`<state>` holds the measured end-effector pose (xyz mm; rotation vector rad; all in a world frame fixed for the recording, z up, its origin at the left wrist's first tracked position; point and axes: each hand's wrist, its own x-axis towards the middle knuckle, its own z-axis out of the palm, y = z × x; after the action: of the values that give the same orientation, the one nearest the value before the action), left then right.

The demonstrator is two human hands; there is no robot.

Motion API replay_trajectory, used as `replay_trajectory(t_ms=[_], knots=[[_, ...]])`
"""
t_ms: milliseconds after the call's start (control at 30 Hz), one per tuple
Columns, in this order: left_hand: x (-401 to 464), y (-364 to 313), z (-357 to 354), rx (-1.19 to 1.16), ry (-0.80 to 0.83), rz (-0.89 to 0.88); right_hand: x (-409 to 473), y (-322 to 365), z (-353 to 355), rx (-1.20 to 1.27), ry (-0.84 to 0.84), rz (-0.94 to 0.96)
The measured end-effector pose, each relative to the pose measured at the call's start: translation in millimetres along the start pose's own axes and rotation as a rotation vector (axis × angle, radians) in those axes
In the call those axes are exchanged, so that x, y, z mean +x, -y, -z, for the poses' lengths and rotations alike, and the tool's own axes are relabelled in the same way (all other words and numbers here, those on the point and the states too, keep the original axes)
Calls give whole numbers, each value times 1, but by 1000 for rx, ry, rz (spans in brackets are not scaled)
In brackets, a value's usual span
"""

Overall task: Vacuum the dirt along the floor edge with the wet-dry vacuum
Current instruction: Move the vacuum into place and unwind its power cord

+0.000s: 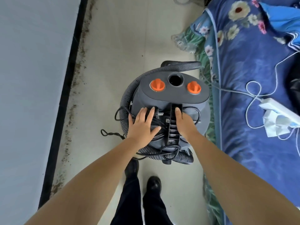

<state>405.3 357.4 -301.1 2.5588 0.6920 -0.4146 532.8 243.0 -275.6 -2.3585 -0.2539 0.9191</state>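
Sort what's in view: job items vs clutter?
Job:
- wet-dry vacuum
- its ribbed hose, wrapped around it
- power cord under the left hand
- dirt strip beside the black baseboard

Lying about:
- floral bedding
- white power strip
- white cable

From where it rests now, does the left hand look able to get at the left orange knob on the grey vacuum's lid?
Probably yes: the left hand lies flat just short of the left orange knob, with only bare grey vacuum lid between.
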Motion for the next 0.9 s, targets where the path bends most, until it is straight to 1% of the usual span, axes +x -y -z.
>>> replay_trajectory(t_ms=[67,167,233,267,300,333,367,400,433,467,500,567,600,667,733,833,900], knots=[[-13,4,1,-1,73,-35,-9,-7,-2,-11,23,0],[-36,8,0,106,154,-100,-22,-16,0,-33,95,14],[-45,6,-1,202,139,-114,-27,-19,6,-21,175,23],[-48,3,-1,239,125,-120,-29,-21,11,18,203,17],[-50,1,0,271,116,-126,-30,-25,17,106,200,7],[-52,-3,1,303,108,-129,-30,-31,24,235,156,0],[-54,-6,0,342,96,-127,-30,-39,33,356,70,-10],[-56,-10,-1,382,87,-119,-31,-49,42,415,-49,-14],[-57,-15,-2,412,85,-102,-32,-59,52,403,-147,2],[-57,-20,-4,419,90,-73,-34,-69,59,369,-199,13],[-57,-24,-5,407,97,-39,-37,-75,64,344,-207,23],[-52,-31,-5,365,115,23,-42,-80,64,244,-119,71],[-48,-33,-4,346,122,47,-43,-80,62,158,-57,127],[-41,-36,0,312,119,81,-49,-78,54,-79,78,254],[-36,-36,4,281,112,95,-56,-76,47,-303,190,301],[-36,-32,9,255,138,117,-63,-76,42,-501,243,297],[-42,-27,11,215,134,164,-66,-75,41,-512,231,305]])
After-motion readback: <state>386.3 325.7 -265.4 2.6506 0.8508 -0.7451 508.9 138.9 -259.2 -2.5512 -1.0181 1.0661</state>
